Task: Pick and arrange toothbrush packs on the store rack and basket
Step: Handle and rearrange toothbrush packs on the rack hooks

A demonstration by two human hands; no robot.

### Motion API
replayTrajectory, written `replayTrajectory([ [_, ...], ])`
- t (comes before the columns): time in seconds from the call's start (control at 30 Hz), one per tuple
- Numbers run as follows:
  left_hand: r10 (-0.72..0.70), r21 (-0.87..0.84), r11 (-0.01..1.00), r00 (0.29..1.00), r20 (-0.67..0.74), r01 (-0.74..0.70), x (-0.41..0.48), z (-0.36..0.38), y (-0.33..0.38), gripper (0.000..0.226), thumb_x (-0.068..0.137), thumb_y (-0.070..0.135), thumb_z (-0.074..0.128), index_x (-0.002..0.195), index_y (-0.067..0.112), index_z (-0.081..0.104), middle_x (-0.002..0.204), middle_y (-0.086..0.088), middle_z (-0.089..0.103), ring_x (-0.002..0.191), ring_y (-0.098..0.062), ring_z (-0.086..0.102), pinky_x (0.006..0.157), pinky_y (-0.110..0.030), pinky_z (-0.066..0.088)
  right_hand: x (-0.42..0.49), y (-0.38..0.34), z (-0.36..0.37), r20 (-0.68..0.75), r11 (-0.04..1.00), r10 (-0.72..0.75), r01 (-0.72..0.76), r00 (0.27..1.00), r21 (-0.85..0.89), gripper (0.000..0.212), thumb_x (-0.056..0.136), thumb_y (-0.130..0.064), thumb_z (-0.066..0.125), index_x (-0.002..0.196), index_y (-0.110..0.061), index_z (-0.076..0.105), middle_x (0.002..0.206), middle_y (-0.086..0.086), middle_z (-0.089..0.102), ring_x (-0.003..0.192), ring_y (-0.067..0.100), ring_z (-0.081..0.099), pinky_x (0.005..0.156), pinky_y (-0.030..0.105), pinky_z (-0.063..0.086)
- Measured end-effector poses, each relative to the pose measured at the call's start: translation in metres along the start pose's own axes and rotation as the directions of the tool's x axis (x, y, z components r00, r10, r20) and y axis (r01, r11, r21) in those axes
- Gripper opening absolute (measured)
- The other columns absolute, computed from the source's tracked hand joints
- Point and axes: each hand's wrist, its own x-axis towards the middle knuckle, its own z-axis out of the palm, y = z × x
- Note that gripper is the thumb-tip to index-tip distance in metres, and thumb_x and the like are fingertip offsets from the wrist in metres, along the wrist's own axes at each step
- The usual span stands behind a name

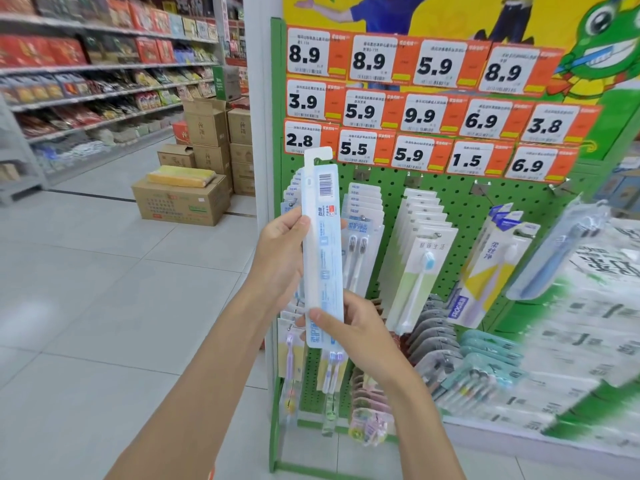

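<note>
Hands, head view: left hand (281,244) grips the toothbrush pack (322,237) mid-length, and right hand (349,336) pinches its bottom end. The pack is upright with its barcode side facing the camera, in front of the rack (393,188), at 9 o'clock of the hung rows. Step: pack picked, not yet hung. Next move likely calls for lining the top hang-hole up with a peg.

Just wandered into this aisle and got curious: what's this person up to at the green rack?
A person is holding one long toothbrush pack upright in front of the green pegboard rack, barcode side towards the camera. The left hand grips its middle and the right hand pinches its lower end. It is not on a hook yet. Other packs hang in rows below the price tags.
</note>
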Motion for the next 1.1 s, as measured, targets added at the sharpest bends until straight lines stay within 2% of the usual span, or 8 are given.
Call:
replayTrajectory([
  [0.17, -0.006, 0.036, 0.999, 1.0, -0.022, 0.007, -0.003, -0.001, -0.002, 0.032, 0.105, 0.012, 0.037, 0.122, 0.02, 0.063, 0.108, -0.006, 0.074, 0.1, -0.021, 0.071, 0.085, -0.037, 0.056, 0.013, -0.027, -0.007, -0.159, 0.992, -0.127, 0.127, 0.979, -0.008, 0.029, 0.094, -0.03, 0.064, 0.123, -0.031, 0.059, 0.113, -0.009, 0.071, 0.103, 0.007, 0.067, 0.086, 0.027, 0.056],
  [0.4, -0.017, 0.005, 1.0, 0.997, 0.076, 0.016, -0.014, -0.005, -0.002, 0.032, 0.105, 0.012, 0.038, 0.119, 0.026, 0.063, 0.11, -0.001, 0.074, 0.1, -0.016, 0.07, 0.079, -0.027, 0.056, 0.05, -0.069, -0.008, -0.476, 0.922, -0.384, 0.302, 0.791, -0.242, 0.033, 0.091, -0.02, 0.067, 0.123, -0.023, 0.059, 0.101, -0.009, 0.064, 0.085, 0.006, 0.059, 0.072, 0.021, 0.051],
  [0.5, -0.005, 0.028, 1.0, 0.996, 0.085, 0.003, -0.016, -0.01, -0.007, 0.031, 0.105, 0.014, 0.041, 0.121, 0.026, 0.065, 0.121, 0.0, 0.07, 0.115, -0.017, 0.064, 0.103, -0.039, 0.048, 0.05, -0.065, -0.003, -0.508, 0.902, -0.421, 0.286, 0.751, -0.324, 0.047, 0.091, -0.019, 0.066, 0.135, -0.026, 0.051, 0.111, -0.014, 0.061, 0.095, 0.006, 0.057, 0.079, 0.024, 0.05],
  [0.63, 0.097, 0.266, 0.953, 0.977, 0.189, -0.146, -0.02, -0.01, -0.016, 0.043, 0.104, 0.019, 0.046, 0.145, 0.029, 0.045, 0.142, 0.009, 0.054, 0.135, -0.01, 0.046, 0.115, -0.042, 0.035, 0.045, -0.065, 0.005, -0.43, 0.933, -0.338, 0.237, 0.837, -0.272, 0.065, 0.096, -0.042, 0.056, 0.153, -0.028, 0.029, 0.141, -0.019, 0.046, 0.123, -0.003, 0.048, 0.102, 0.027, 0.045],
  [0.77, 0.121, 0.47, 0.844, 0.945, 0.304, -0.259, -0.023, -0.014, -0.016, 0.06, 0.098, 0.015, 0.057, 0.147, 0.042, 0.036, 0.143, 0.024, 0.049, 0.129, 0.002, 0.047, 0.11, -0.031, 0.041, 0.05, -0.06, 0.002, -0.436, 0.964, -0.26, 0.207, 0.862, -0.165, 0.039, 0.103, -0.028, 0.045, 0.141, -0.023, 0.047, 0.12, -0.015, 0.062, 0.103, -0.005, 0.059, 0.095, 0.023, 0.049],
  [0.93, 0.247, 0.399, 0.897, 0.964, -0.096, -0.19, -0.016, -0.035, -0.019, 0.027, 0.091, 0.012, 0.066, 0.108, 0.033, 0.068, 0.108, 0.014, 0.072, 0.101, -0.009, 0.067, 0.094, -0.04, 0.054, 0.059, -0.043, 0.001, -0.376, 0.976, -0.209, 0.219, 0.903, -0.018, 0.014, 0.103, -0.018, 0.043, 0.113, -0.016, 0.053, 0.103, -0.005, 0.067, 0.095, 0.012, 0.063, 0.087, 0.027, 0.048],
  [1.0, 0.242, 0.353, 0.924, 0.942, -0.233, -0.15, -0.007, -0.043, -0.021, 0.022, 0.091, 0.01, 0.066, 0.105, 0.026, 0.069, 0.101, 0.008, 0.074, 0.097, -0.012, 0.069, 0.093, -0.042, 0.056, 0.063, -0.04, 0.007, -0.373, 0.975, -0.206, 0.22, 0.904, -0.005, 0.011, 0.101, -0.012, 0.047, 0.097, -0.013, 0.057, 0.081, -0.014, 0.06, 0.076, 0.003, 0.054, 0.073, 0.017, 0.043],
  [1.1, 0.216, 0.331, 0.936, 0.937, -0.274, -0.118, 0.006, -0.049, -0.019, 0.025, 0.092, 0.008, 0.063, 0.114, 0.021, 0.067, 0.104, 0.005, 0.073, 0.1, -0.01, 0.069, 0.094, -0.037, 0.055, 0.074, -0.035, 0.016, -0.395, 0.981, -0.185, 0.192, 0.9, -0.023, 0.014, 0.1, -0.01, 0.049, 0.092, -0.009, 0.061, 0.079, 0.002, 0.061, 0.074, 0.009, 0.054, 0.071, 0.02, 0.043],
])
